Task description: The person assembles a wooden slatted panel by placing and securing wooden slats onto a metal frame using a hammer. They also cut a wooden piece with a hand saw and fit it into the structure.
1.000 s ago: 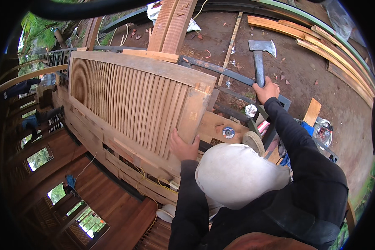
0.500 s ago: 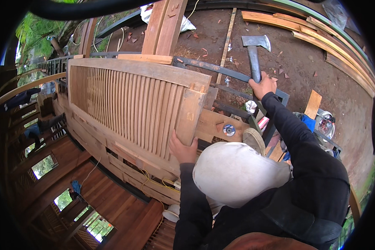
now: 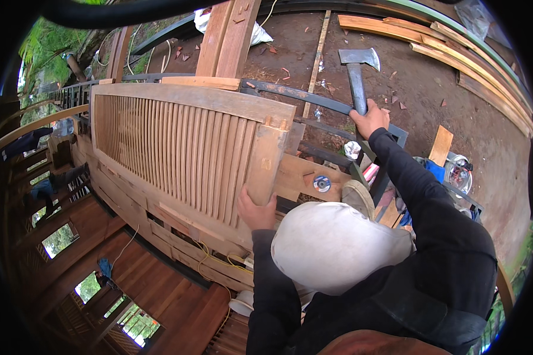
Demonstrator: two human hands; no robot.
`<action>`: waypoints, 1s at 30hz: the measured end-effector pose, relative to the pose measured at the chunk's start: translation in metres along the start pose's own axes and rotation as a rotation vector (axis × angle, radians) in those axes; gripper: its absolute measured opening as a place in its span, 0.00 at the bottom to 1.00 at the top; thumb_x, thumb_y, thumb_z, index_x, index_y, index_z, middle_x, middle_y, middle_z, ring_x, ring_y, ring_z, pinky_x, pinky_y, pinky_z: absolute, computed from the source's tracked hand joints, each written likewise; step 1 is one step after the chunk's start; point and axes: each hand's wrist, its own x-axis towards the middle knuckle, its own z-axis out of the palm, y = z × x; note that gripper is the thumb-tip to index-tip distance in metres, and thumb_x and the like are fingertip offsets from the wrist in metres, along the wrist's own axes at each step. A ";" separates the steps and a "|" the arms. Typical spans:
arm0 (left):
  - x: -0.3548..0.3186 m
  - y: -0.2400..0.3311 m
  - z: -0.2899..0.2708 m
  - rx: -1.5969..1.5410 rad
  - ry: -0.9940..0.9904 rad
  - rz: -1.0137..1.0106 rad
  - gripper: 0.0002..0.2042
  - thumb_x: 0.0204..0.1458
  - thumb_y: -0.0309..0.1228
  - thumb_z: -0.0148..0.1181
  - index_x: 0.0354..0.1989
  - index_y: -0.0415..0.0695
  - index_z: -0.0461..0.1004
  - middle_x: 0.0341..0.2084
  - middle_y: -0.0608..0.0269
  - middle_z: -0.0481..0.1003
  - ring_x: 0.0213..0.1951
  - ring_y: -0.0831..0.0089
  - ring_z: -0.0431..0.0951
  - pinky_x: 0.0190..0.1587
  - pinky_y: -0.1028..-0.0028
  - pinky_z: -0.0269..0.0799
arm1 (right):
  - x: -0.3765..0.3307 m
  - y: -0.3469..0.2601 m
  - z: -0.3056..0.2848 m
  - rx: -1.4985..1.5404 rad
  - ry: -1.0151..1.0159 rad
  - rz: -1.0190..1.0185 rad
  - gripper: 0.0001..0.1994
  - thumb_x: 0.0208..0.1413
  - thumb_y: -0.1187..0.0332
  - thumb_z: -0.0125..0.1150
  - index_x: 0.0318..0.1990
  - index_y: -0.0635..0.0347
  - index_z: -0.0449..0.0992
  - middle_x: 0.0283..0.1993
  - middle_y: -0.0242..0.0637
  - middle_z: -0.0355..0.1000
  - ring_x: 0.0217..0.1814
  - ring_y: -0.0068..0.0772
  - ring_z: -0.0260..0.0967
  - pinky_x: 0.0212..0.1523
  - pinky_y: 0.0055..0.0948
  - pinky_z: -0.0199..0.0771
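Note:
A louvered wooden shutter [image 3: 172, 157] with many slanted slats lies across the planks and metal frame in front of me. My left hand [image 3: 256, 211] grips its nearer end rail, thumb on one side and fingers on the other. Two short tenons poke out at that end's upper corner. Off to the right, my right hand [image 3: 371, 120] is closed around the lower handle of a hatchet [image 3: 357, 83]. The hatchet stands handle down, its grey metal head uppermost and the blade edge facing right. It is apart from the shutter.
Beside my knee [image 3: 340, 248], a cutting disc [image 3: 322, 184] lies on a plank. A dark metal rail [image 3: 302, 94] runs behind the shutter, near a wooden post [image 3: 228, 41]. Boards [image 3: 456, 65] lie on the dirt at far right. A yellow cord [image 3: 207, 251] trails at lower left.
The view has shifted slightly, so the scene sits a little further left. Both hands keep their holds on the shutter and the hatchet.

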 end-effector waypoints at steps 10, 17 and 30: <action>0.004 0.001 -0.002 0.049 -0.011 0.014 0.41 0.34 0.36 0.80 0.59 0.40 0.66 0.50 0.48 0.72 0.55 0.46 0.70 0.58 0.51 0.64 | -0.015 0.020 0.008 0.101 0.218 -0.296 0.23 0.45 0.55 0.69 0.45 0.61 0.75 0.34 0.48 0.77 0.41 0.55 0.75 0.56 0.46 0.67; 0.008 0.000 0.002 0.072 -0.015 0.020 0.41 0.34 0.36 0.79 0.59 0.40 0.66 0.49 0.48 0.72 0.55 0.46 0.70 0.58 0.51 0.64 | -0.100 0.023 0.010 0.907 -0.446 -0.162 0.24 0.56 0.68 0.66 0.58 0.66 0.67 0.41 0.48 0.77 0.45 0.32 0.76 0.49 0.32 0.73; 0.004 -0.003 0.002 0.072 -0.023 -0.001 0.41 0.34 0.38 0.79 0.60 0.41 0.66 0.50 0.48 0.72 0.56 0.47 0.69 0.58 0.50 0.63 | -0.153 -0.009 0.012 0.442 -0.693 -0.282 0.15 0.55 0.68 0.64 0.49 0.61 0.74 0.36 0.44 0.76 0.36 0.41 0.77 0.39 0.36 0.74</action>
